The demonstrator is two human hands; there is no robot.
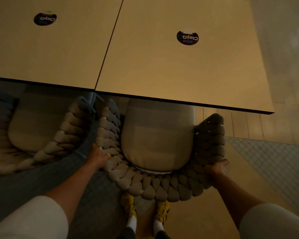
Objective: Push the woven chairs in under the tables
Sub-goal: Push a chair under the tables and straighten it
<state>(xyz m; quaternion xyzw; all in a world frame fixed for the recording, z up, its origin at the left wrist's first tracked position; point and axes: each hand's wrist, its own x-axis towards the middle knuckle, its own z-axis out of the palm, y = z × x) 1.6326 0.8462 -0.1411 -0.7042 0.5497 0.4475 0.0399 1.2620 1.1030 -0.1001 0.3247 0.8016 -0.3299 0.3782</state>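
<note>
A grey woven chair (145, 183) with a pale seat cushion (155, 135) stands right in front of me, its curved braided back toward me. The front of its seat lies under the edge of the right table (179, 69). My left hand (98, 156) grips the left side of the chair's back. My right hand (216, 167) grips the right side of the back. A second woven chair (62, 133) stands to the left, part way under the left table (41, 49).
Two tan tables stand edge to edge, each with a dark round sticker (187, 37). My feet in yellow shoes (129, 206) are just behind the chair. The floor is tiled, with a fine mosaic strip (269, 163) on the right.
</note>
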